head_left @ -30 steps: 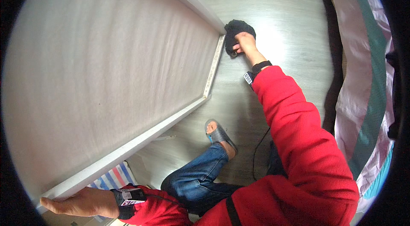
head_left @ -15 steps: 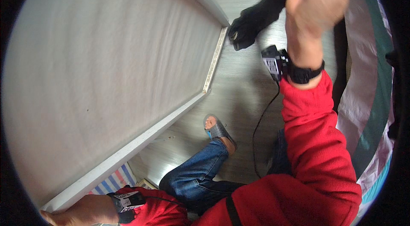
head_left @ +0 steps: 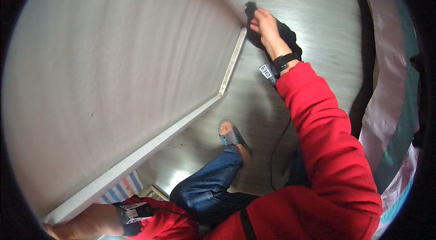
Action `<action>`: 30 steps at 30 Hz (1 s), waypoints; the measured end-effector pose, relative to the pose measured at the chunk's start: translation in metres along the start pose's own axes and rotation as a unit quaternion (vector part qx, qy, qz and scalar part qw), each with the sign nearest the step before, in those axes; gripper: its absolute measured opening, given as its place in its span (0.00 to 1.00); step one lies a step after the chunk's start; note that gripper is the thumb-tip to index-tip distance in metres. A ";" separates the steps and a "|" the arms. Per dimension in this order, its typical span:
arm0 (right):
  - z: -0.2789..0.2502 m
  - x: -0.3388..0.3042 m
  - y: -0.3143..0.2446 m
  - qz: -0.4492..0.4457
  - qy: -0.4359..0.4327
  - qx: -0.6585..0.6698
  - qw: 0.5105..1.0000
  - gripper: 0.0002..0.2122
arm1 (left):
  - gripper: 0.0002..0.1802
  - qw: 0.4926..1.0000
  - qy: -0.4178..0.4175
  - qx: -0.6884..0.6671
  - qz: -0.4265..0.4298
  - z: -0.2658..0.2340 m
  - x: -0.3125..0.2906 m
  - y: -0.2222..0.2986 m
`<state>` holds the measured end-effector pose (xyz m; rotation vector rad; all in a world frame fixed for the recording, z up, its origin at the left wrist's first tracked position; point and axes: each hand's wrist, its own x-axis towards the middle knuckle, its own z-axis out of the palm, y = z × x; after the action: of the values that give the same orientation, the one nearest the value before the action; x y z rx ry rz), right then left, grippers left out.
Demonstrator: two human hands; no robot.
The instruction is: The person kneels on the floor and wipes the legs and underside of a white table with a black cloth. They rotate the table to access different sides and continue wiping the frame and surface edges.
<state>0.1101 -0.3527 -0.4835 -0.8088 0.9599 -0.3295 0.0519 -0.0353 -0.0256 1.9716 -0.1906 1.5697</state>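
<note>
My right hand (head_left: 265,24) is stretched out over the floor, fingers closed on a black cloth (head_left: 289,38). Part of the cloth sticks up past the fingertips, and the rest hangs behind my hand and wrist. It is close to the far corner of a large pale panel (head_left: 118,72) with a white edge frame. At the lower left, my left hand (head_left: 86,222) lies against the panel's near edge, fingers bent round it; the fingertips are partly lost in the dark rim of the picture. Both wrists carry black straps with small black-and-white boxes.
Below me is a grey wood-look floor (head_left: 254,104), with my foot in a grey slipper (head_left: 233,136) on it. Pink and green fabric (head_left: 386,95) runs along the right side. A striped cloth (head_left: 122,190) and a framed object (head_left: 153,193) lie under the panel's near edge.
My right hand has moved left with the black cloth, from the upper right to the panel's far corner. The left hand and the panel have hardly moved.
</note>
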 end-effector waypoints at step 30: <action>-0.048 0.000 0.028 -0.084 -0.122 -0.127 0.981 0.11 | 0.39 0.999 -0.016 -0.045 -0.012 0.011 -0.016 0.002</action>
<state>0.0675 -0.3567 -0.5191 -1.1397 0.7122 -0.2485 0.0555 -0.0474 -0.0408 1.9239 -0.2456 1.4898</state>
